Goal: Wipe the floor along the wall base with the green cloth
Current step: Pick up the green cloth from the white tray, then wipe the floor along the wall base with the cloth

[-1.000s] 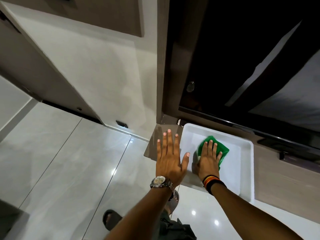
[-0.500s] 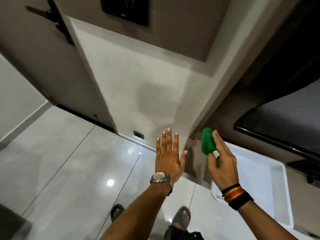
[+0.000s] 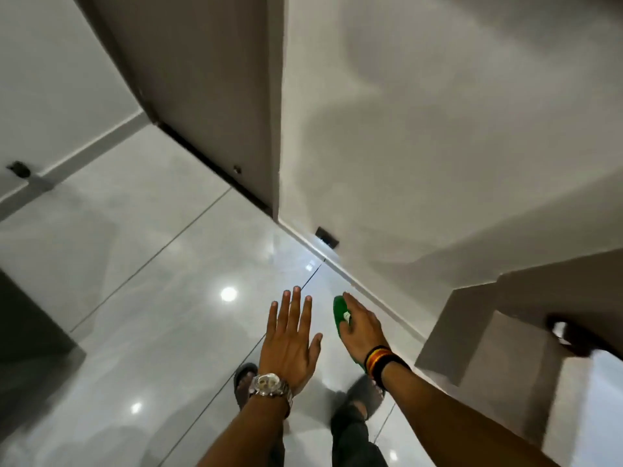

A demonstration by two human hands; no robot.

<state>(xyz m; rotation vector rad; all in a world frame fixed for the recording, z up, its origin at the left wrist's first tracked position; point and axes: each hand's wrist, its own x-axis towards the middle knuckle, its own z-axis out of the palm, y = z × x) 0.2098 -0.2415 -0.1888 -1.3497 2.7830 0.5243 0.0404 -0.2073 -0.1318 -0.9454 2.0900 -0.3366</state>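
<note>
- Head view: the right hand [image 3: 359, 326] grips the green cloth [image 3: 338, 315], bunched, in the air above the glossy floor [image 3: 151, 298] — a second ago it was pressed flat in a white tray.
- Left hand [image 3: 290, 338] is open, fingers spread, holding nothing.
- Tray is gone from view; the wall base [image 3: 371, 291] is now near the cloth.
- I judge the wiping has not yet begun — the cloth must first come down to the floor.

Both forearms reached forward and down side by side, the left hand [image 3: 290, 342] spread flat, palm down and empty with fingers extended and a watch at its wrist, while the right hand [image 3: 362, 326], wearing striped wristbands, closed around the green cloth [image 3: 338, 311].
</note>
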